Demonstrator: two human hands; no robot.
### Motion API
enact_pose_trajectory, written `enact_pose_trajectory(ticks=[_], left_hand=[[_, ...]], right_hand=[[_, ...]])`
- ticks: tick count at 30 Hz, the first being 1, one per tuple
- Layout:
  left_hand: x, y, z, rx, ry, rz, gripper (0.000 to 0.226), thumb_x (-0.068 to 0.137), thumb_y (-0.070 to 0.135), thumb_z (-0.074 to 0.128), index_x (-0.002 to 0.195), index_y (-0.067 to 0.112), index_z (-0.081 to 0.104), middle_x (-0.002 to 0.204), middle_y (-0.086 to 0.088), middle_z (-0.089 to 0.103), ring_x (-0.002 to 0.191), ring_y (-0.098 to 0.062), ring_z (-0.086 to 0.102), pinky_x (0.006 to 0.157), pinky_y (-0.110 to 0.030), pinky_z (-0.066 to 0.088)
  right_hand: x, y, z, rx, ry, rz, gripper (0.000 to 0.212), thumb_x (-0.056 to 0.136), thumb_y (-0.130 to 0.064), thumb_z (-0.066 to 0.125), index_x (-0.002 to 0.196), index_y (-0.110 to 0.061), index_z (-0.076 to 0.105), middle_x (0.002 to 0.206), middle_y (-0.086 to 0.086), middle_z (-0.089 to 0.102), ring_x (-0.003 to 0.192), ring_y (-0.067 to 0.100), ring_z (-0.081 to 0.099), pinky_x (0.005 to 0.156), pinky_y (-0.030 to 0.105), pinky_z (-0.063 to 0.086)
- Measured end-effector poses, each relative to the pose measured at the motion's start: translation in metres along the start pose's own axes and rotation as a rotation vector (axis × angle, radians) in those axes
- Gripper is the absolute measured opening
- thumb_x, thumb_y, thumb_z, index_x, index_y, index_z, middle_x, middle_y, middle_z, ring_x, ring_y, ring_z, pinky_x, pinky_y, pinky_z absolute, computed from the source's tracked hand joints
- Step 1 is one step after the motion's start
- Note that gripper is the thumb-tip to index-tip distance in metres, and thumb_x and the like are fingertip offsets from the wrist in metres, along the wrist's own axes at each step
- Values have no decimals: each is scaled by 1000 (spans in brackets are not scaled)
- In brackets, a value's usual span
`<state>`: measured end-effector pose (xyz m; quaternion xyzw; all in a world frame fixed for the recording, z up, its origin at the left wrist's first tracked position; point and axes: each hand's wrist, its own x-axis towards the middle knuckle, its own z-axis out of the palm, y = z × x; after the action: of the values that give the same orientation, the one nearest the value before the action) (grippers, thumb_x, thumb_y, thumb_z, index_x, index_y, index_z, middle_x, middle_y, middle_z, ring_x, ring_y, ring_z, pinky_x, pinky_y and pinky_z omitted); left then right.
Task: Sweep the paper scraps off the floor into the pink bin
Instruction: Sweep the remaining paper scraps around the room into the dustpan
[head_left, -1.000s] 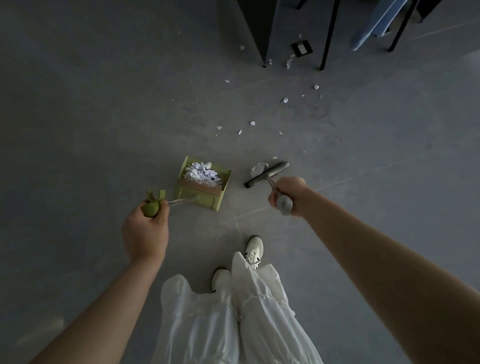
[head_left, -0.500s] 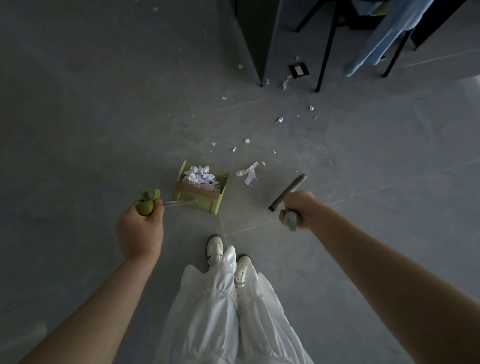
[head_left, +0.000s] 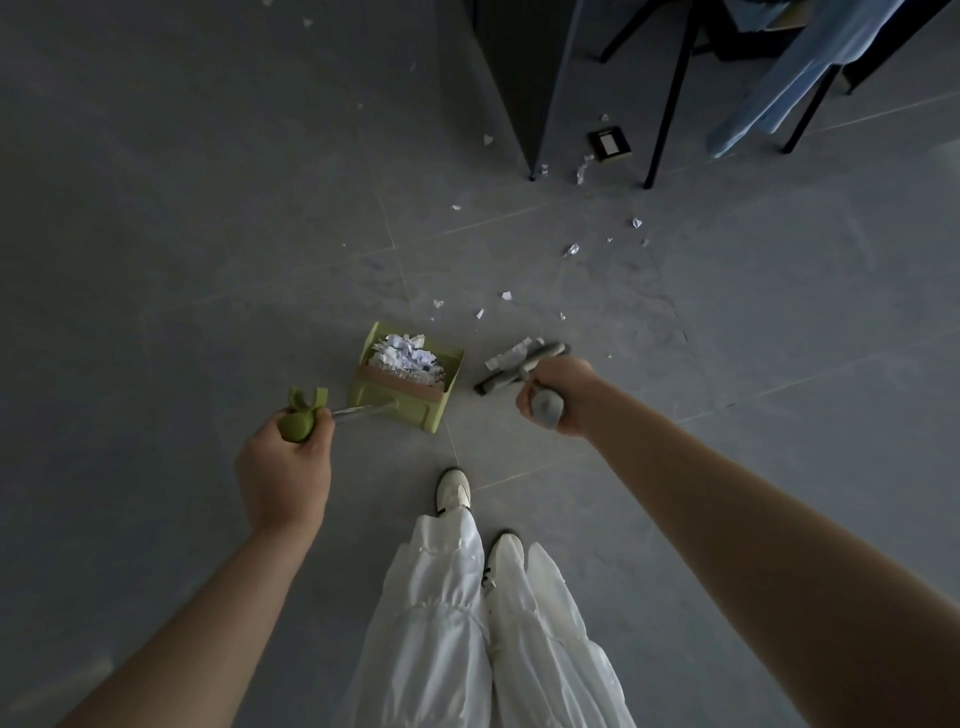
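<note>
A green dustpan (head_left: 395, 402) stands on the grey floor, filled with white paper scraps (head_left: 405, 356). My left hand (head_left: 283, 467) grips the green top of its long handle (head_left: 298, 421). My right hand (head_left: 553, 395) grips the grey handle of a broom, whose grey head (head_left: 524, 364) lies on the floor just right of the dustpan, against a strip of paper (head_left: 506, 353). Several small loose scraps (head_left: 506, 295) are scattered on the floor beyond, toward the furniture. No pink bin is in view.
A dark cabinet (head_left: 519, 78) and black chair legs (head_left: 670, 104) stand at the top right, with a blue cloth (head_left: 779, 78) hanging down. A small dark square object (head_left: 610, 144) lies between the legs. My white shoes (head_left: 454, 491) and trousers are below.
The broom head has swung left from its diagonal position to lie close beside the dustpan, pushing the paper strip along. My feet have shifted. The dustpan has stayed in place.
</note>
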<state>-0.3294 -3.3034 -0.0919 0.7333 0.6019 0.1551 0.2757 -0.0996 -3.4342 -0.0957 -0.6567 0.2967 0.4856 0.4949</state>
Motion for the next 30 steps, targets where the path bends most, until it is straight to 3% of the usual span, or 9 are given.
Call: enact_pose_trajectory(ticks=[5,10,15,20,23,27,30], left_hand=[[22,0,1,-20,-24,-5,34,85,28,67,60,11,51,58,-18,56,62,-39,56,55,-33,34],[40,11,3,-5,-31,43,32,80,37,62,66,9,60,64,-20,61,64,-39,57,56,-36,39],[48,24,11,21,-41,39,30,85,30,66,67,7,60,64,-21,61,66,-40,57,57,-36,38],[48,43,22,28,-22,34,31,86,27,67,64,6,57,61,-20,59,61,-39,55,55,-34,35],[42,55,30,11,24,-22,32,85,26,68,63,6,56,60,-21,58,61,-39,55,55,-34,34],[30,63,42,-15,79,-118,35,83,34,64,62,9,53,57,-15,55,60,-38,55,55,-34,36],[21,68,50,-25,130,-181,36,81,39,62,63,9,54,61,-17,57,62,-38,55,55,-35,38]], right_hand=[[9,-27,6,40,59,-8,23,90,12,29,76,-4,37,76,10,37,57,19,34,37,17,41],[9,-48,-1,-21,106,-16,21,92,9,33,77,-6,37,75,11,37,58,20,35,36,17,40],[14,-62,-29,-118,191,-13,25,93,9,31,75,-5,41,76,10,40,60,19,38,36,18,39],[32,-71,-76,-237,261,-15,19,91,7,43,74,-1,46,74,11,47,56,22,46,52,32,44],[46,-81,-99,-368,267,2,11,91,4,46,81,-1,49,77,13,50,57,23,50,56,34,48],[55,-96,-108,-487,218,7,15,89,6,47,77,-2,48,79,12,48,58,22,51,38,24,48],[56,-108,-99,-499,115,-16,22,88,12,43,71,-3,45,72,10,45,56,21,47,36,22,44]])
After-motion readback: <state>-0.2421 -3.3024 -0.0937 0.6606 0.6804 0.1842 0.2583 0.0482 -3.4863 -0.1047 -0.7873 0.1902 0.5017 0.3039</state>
